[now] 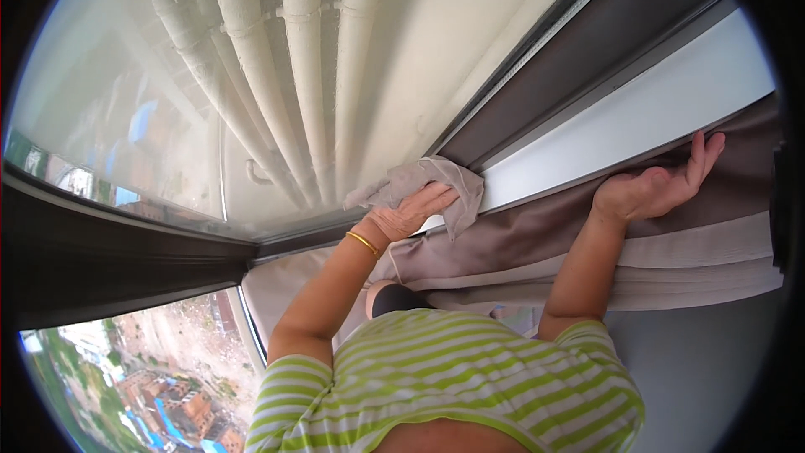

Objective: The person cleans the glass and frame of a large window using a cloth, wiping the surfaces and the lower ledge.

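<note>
My left hand (409, 212), with a gold bangle at the wrist, holds a crumpled grey-beige cloth (464, 187). It presses the cloth over the dark window frame (585, 63) and the edge of the white strip (629, 126) beside it. Part of the cloth hangs over towards the window glass (402, 107). To the right, my right hand (657, 189) lies against the mauve-brown curtain (522, 233), close to the white strip's edge. Its palm is turned up, with the fingers extended and partly apart. No fabric shows pinched in the fingers.
Cream-painted pipes (302, 44) run along a wall beyond the glass. A dark frame bar (126, 258) crosses at left, above a lower pane (170, 358) showing buildings far below. Paler curtain folds (692, 258) hang at right, beside a grey surface (685, 365).
</note>
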A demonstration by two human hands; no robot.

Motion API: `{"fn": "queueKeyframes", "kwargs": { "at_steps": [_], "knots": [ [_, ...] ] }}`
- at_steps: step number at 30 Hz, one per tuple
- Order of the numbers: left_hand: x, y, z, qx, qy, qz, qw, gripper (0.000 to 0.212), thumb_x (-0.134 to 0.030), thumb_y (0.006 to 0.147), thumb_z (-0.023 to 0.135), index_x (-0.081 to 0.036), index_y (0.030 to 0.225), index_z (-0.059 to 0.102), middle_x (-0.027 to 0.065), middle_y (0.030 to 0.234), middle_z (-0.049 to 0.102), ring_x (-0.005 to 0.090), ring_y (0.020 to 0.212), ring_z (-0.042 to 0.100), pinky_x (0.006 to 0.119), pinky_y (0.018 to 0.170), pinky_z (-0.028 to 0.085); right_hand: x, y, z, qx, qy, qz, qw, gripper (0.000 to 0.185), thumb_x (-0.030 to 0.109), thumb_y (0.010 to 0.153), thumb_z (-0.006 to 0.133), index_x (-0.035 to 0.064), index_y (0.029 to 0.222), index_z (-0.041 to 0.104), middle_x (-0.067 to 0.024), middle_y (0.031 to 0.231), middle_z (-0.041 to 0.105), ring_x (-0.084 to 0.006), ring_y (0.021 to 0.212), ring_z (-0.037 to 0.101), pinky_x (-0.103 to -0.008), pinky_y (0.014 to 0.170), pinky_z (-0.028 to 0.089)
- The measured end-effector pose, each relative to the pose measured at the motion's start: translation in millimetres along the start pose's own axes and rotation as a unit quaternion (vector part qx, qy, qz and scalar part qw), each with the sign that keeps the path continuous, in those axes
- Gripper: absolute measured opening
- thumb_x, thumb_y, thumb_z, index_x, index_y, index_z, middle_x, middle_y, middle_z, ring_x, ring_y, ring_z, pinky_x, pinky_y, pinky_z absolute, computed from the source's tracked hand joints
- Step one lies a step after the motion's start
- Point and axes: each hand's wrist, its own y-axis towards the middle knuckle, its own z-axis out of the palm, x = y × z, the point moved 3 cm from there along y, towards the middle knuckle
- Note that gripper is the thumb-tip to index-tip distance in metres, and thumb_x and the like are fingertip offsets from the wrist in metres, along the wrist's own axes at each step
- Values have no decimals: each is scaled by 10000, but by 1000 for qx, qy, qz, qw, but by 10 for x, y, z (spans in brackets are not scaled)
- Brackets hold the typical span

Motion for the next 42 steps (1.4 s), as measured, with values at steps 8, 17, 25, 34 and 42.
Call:
{"fn": "queueKeyframes", "kwargs": {
  "at_steps": [8,17,25,34,42],
  "knots": [
    [-386,1494,-776,-91,58,51,993,644,-81,866,544,-163,1496,436,19,1407,512,181,1230,548,348,998,468,217,67,98,-16,1,4,1000,546,297,1012,509,-65,1397,372,-253,1499,375,-387,1422,323,-539,1193,187],
    [-116,486,-196,78,94,41,992,611,-138,892,519,-270,1484,453,-38,1508,430,196,1394,400,419,1130,384,169,-37,96,33,4,-59,998,552,179,973,514,-79,1426,335,-237,1514,362,-398,1452,266,-547,1205,135],
    [-18,269,-146,39,90,56,994,520,-168,907,488,-254,1415,553,-35,1546,388,254,1373,423,443,1146,331,128,-163,204,28,1,-44,999,559,177,961,476,-97,1424,328,-229,1524,321,-370,1467,227,-516,1212,143],
    [-63,364,-122,33,121,98,987,488,-192,899,499,-222,1383,554,8,1501,450,274,1349,464,470,1119,357,125,-68,175,24,27,-18,999,552,179,954,482,-108,1397,319,-236,1499,317,-368,1454,219,-512,1207,148],
    [-82,291,224,43,75,-3,996,475,-202,913,469,-265,1378,549,-2,1454,491,260,1357,451,460,1112,364,-143,20,106,11,72,112,991,512,230,914,526,-65,1294,347,-214,1181,536,-221,897,571,-328,789,542]
  ]
}}
